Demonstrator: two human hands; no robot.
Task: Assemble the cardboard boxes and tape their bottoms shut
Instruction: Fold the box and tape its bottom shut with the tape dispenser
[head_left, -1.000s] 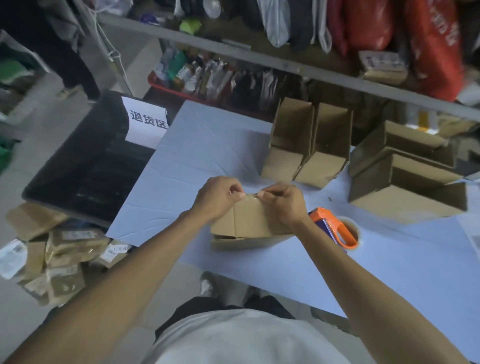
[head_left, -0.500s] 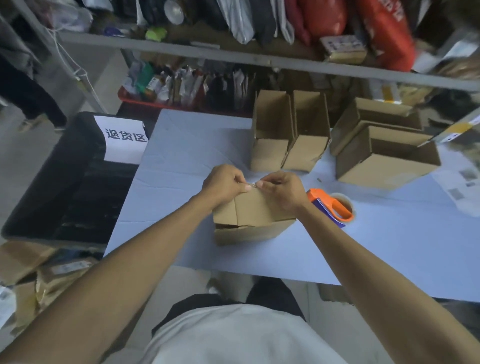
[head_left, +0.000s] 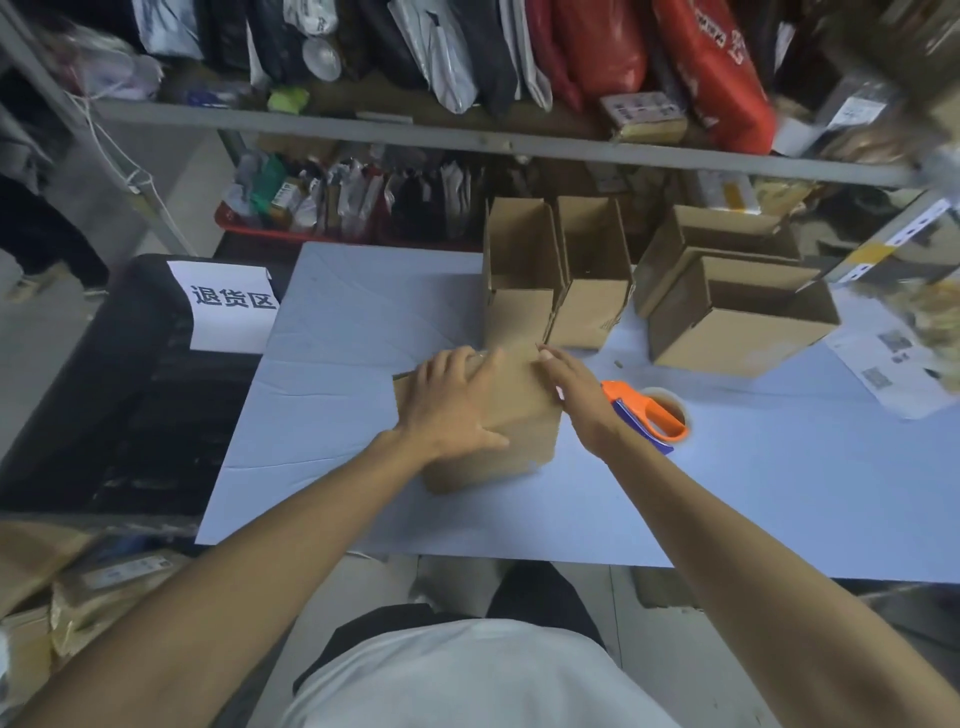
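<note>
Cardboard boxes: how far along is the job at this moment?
Done: four boxes stand assembled at the table's back. In hand: the left hand lies flat on a fifth box, right hand alongside. Left: cannot tell; tape dispenser lies untouched.

we see the box (head_left: 511, 415) on the table (head_left: 363, 322), under our left hand (head_left: 452, 405). the tape tool (head_left: 647, 415) lies right of it. four open boxes (head_left: 592, 280) stand behind.

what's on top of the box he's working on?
Left hand lies flat on the box; right hand touches its right edge. Tape seam is hidden under the hands.
</note>
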